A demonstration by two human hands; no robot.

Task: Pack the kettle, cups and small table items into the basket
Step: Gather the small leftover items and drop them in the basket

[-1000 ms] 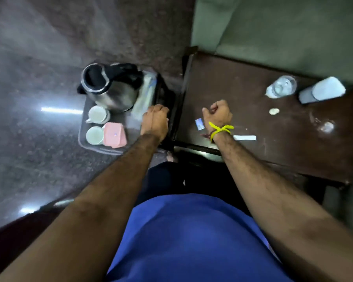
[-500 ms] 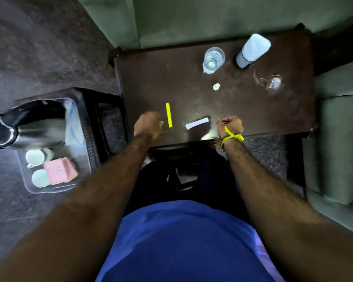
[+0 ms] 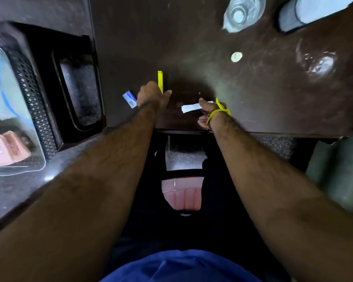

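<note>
On the dark wooden table (image 3: 192, 47), my left hand (image 3: 151, 97) curls its fingers and thumb around the lower end of a thin yellow sachet (image 3: 160, 80). A small blue sachet (image 3: 129, 99) lies just left of that hand. My right hand (image 3: 209, 110), with a yellow band on the wrist, pinches the right end of a white sachet (image 3: 191, 107) that lies flat. The clear basket (image 3: 40, 143) sits at the far left on a black mesh stand, holding a pink box (image 3: 6, 149). The kettle and cups are out of view.
At the table's far side stand a clear water bottle (image 3: 242, 14) and a white container (image 3: 314, 11). A small pale disc (image 3: 236, 57) and a glassy wet patch (image 3: 316, 63) lie on the table. A green sofa (image 3: 338, 169) borders the right.
The view has dropped closer to the table. My left hand has closed on the yellow sachet's lower end, and my right hand has reached left onto the white sachet.
</note>
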